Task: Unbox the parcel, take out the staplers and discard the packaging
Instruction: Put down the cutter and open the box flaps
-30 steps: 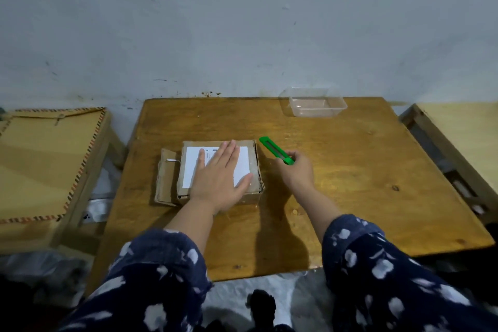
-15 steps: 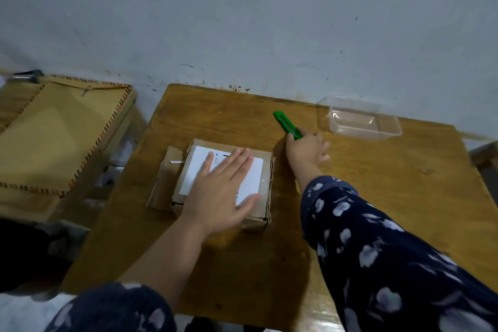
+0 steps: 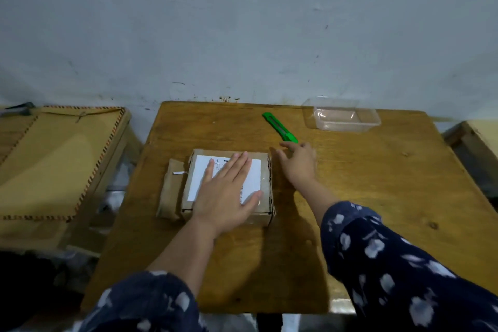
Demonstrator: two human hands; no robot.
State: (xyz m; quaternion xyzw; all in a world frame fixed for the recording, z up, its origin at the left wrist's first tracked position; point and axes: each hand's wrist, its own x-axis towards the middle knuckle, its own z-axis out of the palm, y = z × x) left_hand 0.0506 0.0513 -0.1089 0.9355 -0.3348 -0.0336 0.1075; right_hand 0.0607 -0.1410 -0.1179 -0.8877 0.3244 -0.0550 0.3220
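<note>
Desk [image 3: 377, 197]: wooden, its far edge against the wall; the right half and the near-middle part are bare wood.
Parcel [image 3: 265, 186]: one cardboard box with a white label on top, left of the desk centre, well apart from every edge; one loose flap of cardboard lies at its left side.
Left hand [image 3: 226, 191]: fingers straight, palm flat on the label, pressing the parcel; it grips nothing.
Right hand [image 3: 299, 163]: fingers spread and relaxed, holding nothing, just beside the right side of the parcel; whether it touches the desk I cannot tell.
Knife [image 3: 280, 127]: one green cutter, lying near the far edge, just beyond the right hand's fingertips.
Tray [image 3: 342, 116]: one clear plastic tray at the far edge, toward the right corner.
</note>
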